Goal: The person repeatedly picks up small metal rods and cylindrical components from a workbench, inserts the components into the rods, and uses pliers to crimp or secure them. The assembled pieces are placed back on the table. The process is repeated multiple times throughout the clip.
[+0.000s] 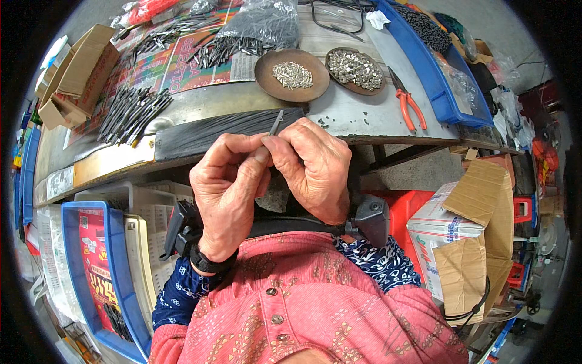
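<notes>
Both my hands meet above the table's front edge, fingers closed in a pinch. Between the fingertips of my left hand and my right hand sits a slim grey metal piece, its narrow notched tip pointing up and away. Its lower part is hidden by the fingers. Beyond the hands, a brown round dish holds a heap of small silvery pins. Beside it, a smaller dish is full of small flat metal bits. To its right lie pliers with red handles.
Dark slim strips lie piled at the left, with more behind, near a clear plastic bag. An open carton stands at far left. Blue trays flank me: one at back right, one low left. Another carton is at right.
</notes>
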A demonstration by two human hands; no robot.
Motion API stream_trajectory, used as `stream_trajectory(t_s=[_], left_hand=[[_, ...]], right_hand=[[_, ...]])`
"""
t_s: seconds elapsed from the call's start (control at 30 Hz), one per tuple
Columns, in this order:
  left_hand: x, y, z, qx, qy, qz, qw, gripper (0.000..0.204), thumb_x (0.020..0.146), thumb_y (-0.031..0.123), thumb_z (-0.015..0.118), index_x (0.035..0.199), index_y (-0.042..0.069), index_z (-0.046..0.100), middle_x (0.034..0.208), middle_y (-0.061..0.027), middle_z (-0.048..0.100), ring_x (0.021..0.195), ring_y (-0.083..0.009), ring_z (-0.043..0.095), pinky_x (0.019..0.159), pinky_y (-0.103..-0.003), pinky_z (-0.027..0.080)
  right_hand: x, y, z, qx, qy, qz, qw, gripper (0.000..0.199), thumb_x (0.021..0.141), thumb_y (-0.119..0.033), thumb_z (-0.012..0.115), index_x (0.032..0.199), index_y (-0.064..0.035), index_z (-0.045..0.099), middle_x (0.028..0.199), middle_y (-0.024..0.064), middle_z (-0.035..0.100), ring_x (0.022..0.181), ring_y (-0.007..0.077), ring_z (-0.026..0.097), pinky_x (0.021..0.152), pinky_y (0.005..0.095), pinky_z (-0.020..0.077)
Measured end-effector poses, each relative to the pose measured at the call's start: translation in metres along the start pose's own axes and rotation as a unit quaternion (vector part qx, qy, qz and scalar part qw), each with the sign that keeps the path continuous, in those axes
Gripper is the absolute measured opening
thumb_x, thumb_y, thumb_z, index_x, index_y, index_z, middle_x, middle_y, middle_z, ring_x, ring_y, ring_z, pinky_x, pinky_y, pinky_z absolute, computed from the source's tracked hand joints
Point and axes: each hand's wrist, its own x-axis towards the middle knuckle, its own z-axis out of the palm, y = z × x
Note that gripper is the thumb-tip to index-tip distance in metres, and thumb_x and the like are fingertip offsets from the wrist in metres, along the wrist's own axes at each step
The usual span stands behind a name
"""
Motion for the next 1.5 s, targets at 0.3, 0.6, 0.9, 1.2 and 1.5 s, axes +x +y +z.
stream_trajectory(t_s=[0.3, 0.6, 0.9, 1.2, 1.5], left_hand=[[0.0, -0.002, 0.0, -0.012, 0.003, 0.004, 1.0, 0.007, 0.092, -0.002, 0.06, 0.098, -0.001, 0.063, 0.08, -0.0018, 0.062, 0.057, -0.0033, 0.046, 0.048, -0.018, 0.036], [-0.001, 0.0, -0.001, 0.004, 0.012, -0.005, 1.0, 0.01, 0.092, -0.002, 0.059, 0.102, -0.002, 0.063, 0.076, 0.0007, 0.059, 0.057, -0.003, 0.045, 0.049, -0.018, 0.035], [-0.002, 0.0, 0.002, 0.01, 0.025, -0.003, 1.0, 0.011, 0.092, -0.002, 0.059, 0.102, -0.001, 0.063, 0.076, 0.0012, 0.059, 0.057, -0.0029, 0.045, 0.05, -0.018, 0.035], [-0.001, -0.002, 0.002, 0.001, 0.014, 0.005, 1.0, 0.009, 0.092, -0.002, 0.06, 0.1, -0.001, 0.063, 0.075, 0.0013, 0.057, 0.057, -0.0033, 0.045, 0.049, -0.018, 0.035], [-0.001, -0.004, 0.0, -0.013, 0.008, 0.006, 1.0, 0.007, 0.092, -0.001, 0.061, 0.099, 0.0, 0.063, 0.077, -0.0002, 0.059, 0.057, -0.0038, 0.047, 0.049, -0.019, 0.035]], right_hand=[[-0.001, -0.001, 0.008, -0.034, 0.073, -0.017, 0.997, 0.016, 0.079, -0.002, 0.073, 0.086, -0.0012, 0.058, 0.074, 0.0105, 0.059, 0.058, 0.0253, 0.057, 0.05, 0.0309, 0.0474], [-0.001, -0.006, 0.004, -0.023, 0.03, -0.006, 0.999, 0.016, 0.081, -0.004, 0.069, 0.088, -0.0013, 0.056, 0.077, 0.0107, 0.056, 0.067, 0.0287, 0.059, 0.054, 0.0378, 0.0486], [-0.002, -0.013, 0.0, 0.002, 0.002, 0.062, 0.998, 0.015, 0.081, -0.005, 0.069, 0.086, -0.0012, 0.055, 0.075, 0.0117, 0.055, 0.065, 0.03, 0.058, 0.055, 0.0381, 0.048], [-0.004, -0.002, 0.006, -0.046, 0.031, -0.01, 0.998, 0.017, 0.082, -0.008, 0.07, 0.08, -0.0034, 0.054, 0.07, 0.0103, 0.052, 0.058, 0.0281, 0.056, 0.049, 0.0382, 0.045], [-0.002, -0.002, 0.007, -0.031, 0.047, 0.01, 0.998, 0.016, 0.083, -0.007, 0.069, 0.081, -0.0037, 0.054, 0.07, 0.0103, 0.051, 0.058, 0.0284, 0.056, 0.048, 0.0385, 0.0447]])
